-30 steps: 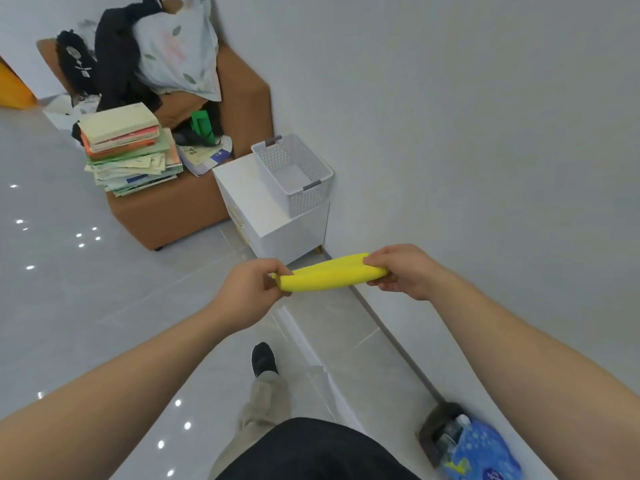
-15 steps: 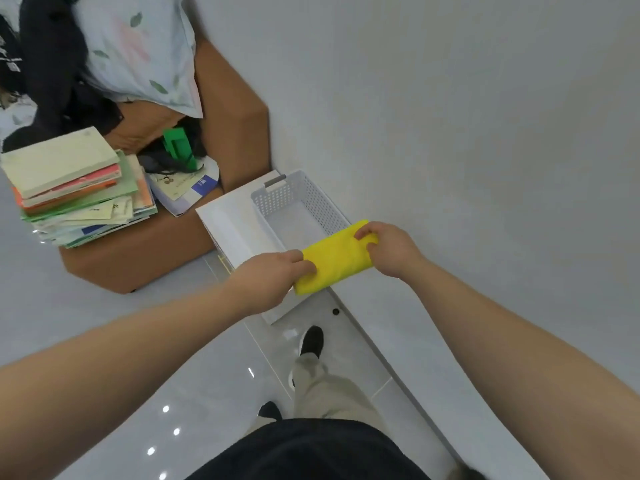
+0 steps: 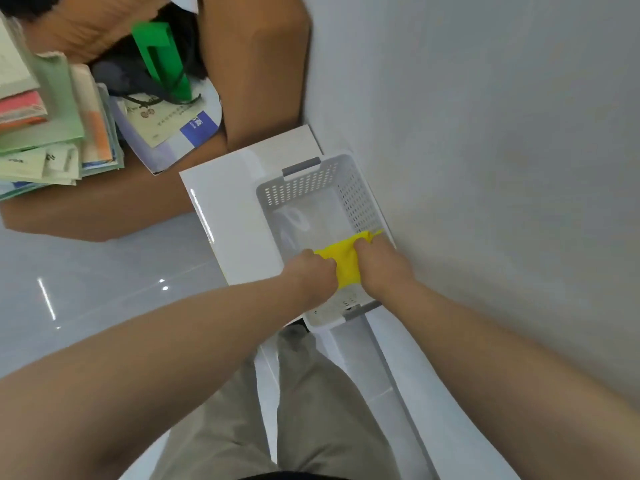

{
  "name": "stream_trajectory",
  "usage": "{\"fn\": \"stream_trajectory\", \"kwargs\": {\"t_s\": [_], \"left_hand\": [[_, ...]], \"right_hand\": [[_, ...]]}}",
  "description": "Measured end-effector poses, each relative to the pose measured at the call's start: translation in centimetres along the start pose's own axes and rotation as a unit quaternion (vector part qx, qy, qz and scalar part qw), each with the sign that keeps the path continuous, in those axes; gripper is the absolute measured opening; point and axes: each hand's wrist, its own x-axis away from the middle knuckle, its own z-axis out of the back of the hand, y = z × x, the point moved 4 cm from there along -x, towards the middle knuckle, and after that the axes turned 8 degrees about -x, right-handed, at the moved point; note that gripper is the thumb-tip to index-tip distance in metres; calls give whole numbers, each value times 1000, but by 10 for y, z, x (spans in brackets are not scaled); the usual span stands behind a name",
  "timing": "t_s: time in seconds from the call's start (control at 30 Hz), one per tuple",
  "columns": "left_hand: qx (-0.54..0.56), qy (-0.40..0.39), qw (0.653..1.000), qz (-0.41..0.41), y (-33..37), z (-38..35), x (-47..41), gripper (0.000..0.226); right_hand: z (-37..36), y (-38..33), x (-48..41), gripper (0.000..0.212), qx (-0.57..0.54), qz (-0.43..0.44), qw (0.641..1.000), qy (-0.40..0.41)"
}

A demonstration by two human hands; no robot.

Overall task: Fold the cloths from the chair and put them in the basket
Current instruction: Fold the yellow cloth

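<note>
Right hand (image 3: pixel 381 268) partly hides cloth (image 3: pixel 345 261), seemingly in basket (image 3: pixel 304 188).

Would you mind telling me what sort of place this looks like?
Probably a room in a home or small office: a brown armchair piled with books stands on a glossy tiled floor, beside a white cabinet holding a plastic basket.

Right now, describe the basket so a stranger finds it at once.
Beside the brown chair, a white cabinet stands against the wall. On it sits the basket: white, perforated sides, grey handles, with a yellow cloth held inside it.
</note>
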Motion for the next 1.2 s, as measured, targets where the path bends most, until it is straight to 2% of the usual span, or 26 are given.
{"fn": "stream_trajectory", "kwargs": {"t_s": [0.27,0.47,0.53,0.63,0.7,0.77,0.87,1.03,1.2], "left_hand": [[64,-103,988,-95,22,-40,-88,29],[38,-165,976,-139,37,-69,-111,22],[30,-191,968,-159,40,-68,-111,13],[2,-192,964,-183,44,-67,-110,12],[28,-173,971,-164,42,-71,-111,17],[101,-130,981,-108,33,-73,-113,22],[188,-129,972,-48,16,-78,-113,23],[85,-84,989,-82,27,-86,-119,21],[160,-148,973,-76,26,-93,-125,24]], "right_hand": [[-55,11,-66,32,119,-3,986,-115],[-78,9,-92,31,144,11,981,-129],[-83,7,-96,34,155,10,980,-128],[-84,5,-103,37,173,8,978,-118],[-83,2,-107,39,183,-6,976,-117],[-82,0,-109,39,183,-14,976,-116],[-82,2,-112,36,164,-20,979,-116],[-92,9,-119,35,136,-45,982,-124],[-97,8,-125,35,62,-112,984,-125]]}}
